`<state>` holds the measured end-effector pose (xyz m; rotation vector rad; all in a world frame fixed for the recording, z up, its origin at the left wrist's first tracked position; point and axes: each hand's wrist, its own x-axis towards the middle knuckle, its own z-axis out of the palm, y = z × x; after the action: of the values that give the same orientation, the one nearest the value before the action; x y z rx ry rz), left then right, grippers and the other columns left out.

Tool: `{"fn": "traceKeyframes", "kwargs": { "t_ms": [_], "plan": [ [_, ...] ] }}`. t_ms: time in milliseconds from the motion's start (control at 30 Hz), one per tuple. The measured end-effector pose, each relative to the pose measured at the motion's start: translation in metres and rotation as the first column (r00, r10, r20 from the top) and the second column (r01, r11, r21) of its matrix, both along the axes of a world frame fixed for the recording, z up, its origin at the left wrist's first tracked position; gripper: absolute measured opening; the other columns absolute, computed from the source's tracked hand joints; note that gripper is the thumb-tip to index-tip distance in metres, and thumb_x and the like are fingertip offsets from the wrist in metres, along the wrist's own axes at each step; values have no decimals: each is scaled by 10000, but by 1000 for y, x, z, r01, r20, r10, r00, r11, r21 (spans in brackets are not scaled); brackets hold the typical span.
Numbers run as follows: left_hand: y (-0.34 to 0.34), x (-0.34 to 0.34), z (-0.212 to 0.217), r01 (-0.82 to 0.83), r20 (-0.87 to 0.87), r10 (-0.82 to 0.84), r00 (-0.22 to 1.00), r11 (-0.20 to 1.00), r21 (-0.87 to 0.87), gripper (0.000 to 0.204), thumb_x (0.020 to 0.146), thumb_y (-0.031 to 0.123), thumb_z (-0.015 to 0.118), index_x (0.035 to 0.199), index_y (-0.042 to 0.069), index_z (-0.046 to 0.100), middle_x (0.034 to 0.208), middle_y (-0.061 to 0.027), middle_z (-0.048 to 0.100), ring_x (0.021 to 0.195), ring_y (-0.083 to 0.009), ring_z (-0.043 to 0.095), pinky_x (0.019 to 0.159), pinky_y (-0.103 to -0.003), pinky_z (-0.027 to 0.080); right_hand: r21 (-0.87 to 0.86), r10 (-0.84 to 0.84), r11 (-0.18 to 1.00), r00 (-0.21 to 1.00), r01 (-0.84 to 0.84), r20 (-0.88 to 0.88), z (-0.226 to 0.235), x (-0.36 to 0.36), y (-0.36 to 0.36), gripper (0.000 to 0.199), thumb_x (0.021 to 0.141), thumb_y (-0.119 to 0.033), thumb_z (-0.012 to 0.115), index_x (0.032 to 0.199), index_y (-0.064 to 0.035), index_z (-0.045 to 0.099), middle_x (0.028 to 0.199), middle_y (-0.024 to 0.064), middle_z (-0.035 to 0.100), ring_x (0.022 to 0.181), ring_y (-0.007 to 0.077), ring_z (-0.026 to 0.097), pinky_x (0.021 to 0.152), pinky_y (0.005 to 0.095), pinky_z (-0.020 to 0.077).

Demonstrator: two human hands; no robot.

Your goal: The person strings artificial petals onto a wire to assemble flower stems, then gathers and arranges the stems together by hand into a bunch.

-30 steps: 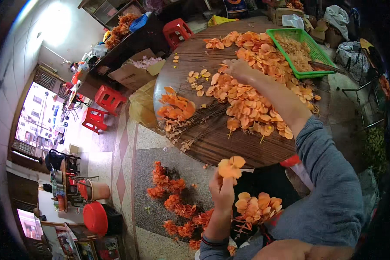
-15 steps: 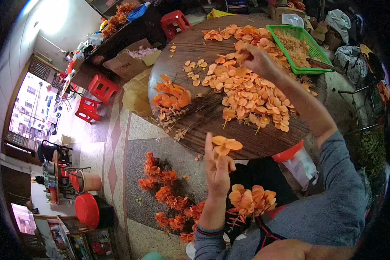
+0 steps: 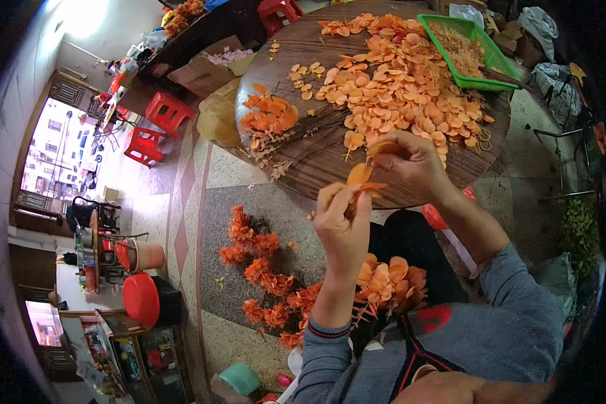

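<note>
An orange petal (image 3: 359, 176) on a thin stem, held above the near edge of the round wooden table (image 3: 316, 151). The left hand (image 3: 343, 225) pinches the stem, fingers closed narrowly around it. The right hand (image 3: 414, 161), just beside it, curls its fingers around another petal (image 3: 382, 147). Loose petals (image 3: 397, 84) cover the tabletop; a green basket (image 3: 495, 64) stands at its far edge. Finished orange flowers (image 3: 262, 269) lie on the floor.

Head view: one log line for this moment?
left hand: holds orange petal stem | right hand: pinches it | round wooden table: loose orange petals
</note>
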<state>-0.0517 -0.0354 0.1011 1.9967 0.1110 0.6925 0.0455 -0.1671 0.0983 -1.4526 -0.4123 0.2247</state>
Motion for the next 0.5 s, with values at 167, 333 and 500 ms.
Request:
{"fn": "traceKeyframes", "kwargs": {
  "t_ms": [167, 333, 500],
  "plan": [
    [1, -2, -3, -32, 116, 23, 993, 997, 74, 96, 776, -17, 630, 861, -60, 613, 993, -180, 628, 673, -137, 605, 566, -235, 478, 6, -48, 999, 966, 48, 256, 2, -12, 1, 97, 797, -3, 634, 888, 5, 601, 810, 22, 619, 754, 68, 577, 668, 219, 482],
    [-1, -8, 0, 4, 132, -1, 991, 1000, -25, 96, 771, -41, 620, 861, -66, 600, 925, -177, 650, 696, -144, 626, 583, -233, 491, 66, -31, 998, 974, 16, 223, 7, -20, 0, 73, 799, 9, 626, 866, 7, 597, 820, 13, 595, 765, 71, 575, 676, 213, 477],
    [1, -12, 1, -34, 155, 34, 987, 999, 1, 135, 763, -57, 597, 890, -49, 642, 907, -146, 663, 678, -111, 616, 576, -229, 490, 103, -15, 995, 974, -9, 224, 8, -26, 2, 79, 800, 18, 619, 875, 9, 595, 828, 9, 579, 766, 64, 554, 676, 202, 458]
  ]
}}
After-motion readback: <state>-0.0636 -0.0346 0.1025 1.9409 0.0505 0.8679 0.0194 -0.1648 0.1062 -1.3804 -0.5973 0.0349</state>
